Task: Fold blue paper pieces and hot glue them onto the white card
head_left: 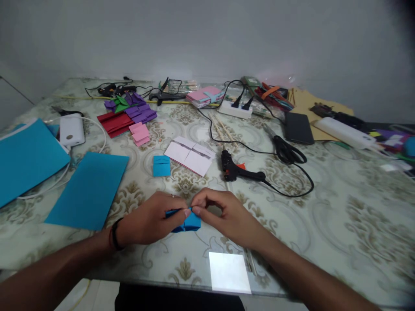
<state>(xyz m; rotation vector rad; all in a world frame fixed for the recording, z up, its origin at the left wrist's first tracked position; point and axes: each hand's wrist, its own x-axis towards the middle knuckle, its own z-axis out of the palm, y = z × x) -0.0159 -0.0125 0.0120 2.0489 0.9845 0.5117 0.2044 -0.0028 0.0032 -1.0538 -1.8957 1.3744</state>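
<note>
Near the front of the table, my left hand (158, 218) and my right hand (223, 214) meet over a small folded piece of blue paper (192, 222). Thumb and forefinger of each hand pinch its upper edge, with the fingertips almost touching. My left fingers cover part of the paper's left side. Just beyond them lies a small blue folded square (161, 166), and to its right is a white folded paper (190, 155) with a crease across it. A black glue gun (238, 168) rests on its side beyond my right hand.
Blue sheets (89, 190) lie at the left, near a white power bank (71, 129). Red (115, 123), purple and pink folded papers sit behind. Black scissors (287, 149), a power strip (235, 109) and a dark phone-like slab (298, 127) stand further right. A cord trails from the glue gun.
</note>
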